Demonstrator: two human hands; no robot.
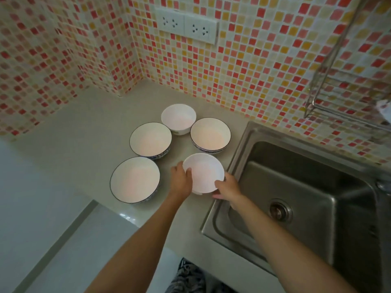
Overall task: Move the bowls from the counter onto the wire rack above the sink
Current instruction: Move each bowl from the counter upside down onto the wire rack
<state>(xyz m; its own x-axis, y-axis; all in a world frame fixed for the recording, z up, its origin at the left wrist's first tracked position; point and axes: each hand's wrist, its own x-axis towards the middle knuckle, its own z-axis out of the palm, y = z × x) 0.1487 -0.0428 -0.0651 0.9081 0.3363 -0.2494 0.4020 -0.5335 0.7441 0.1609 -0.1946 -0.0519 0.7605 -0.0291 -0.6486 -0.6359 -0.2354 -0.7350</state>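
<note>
Several white bowls stand on the beige counter (84,132). The nearest plain white bowl (204,172) sits by the sink's left edge. My left hand (182,179) grips its left rim and my right hand (227,186) holds its right side. Three dark-rimmed bowls lie around it: one at the front left (135,179), one in the middle (150,140), one at the right (210,135). Another plain white bowl (178,118) stands farthest back. The wire rack (330,81) hangs on the tiled wall at the upper right, over the sink.
A steel sink (306,199) with a drain fills the right side. A faucet part shows at the right edge (384,185). A double wall socket (188,26) sits on the mosaic tiles above the counter. The counter's front edge drops off at the lower left.
</note>
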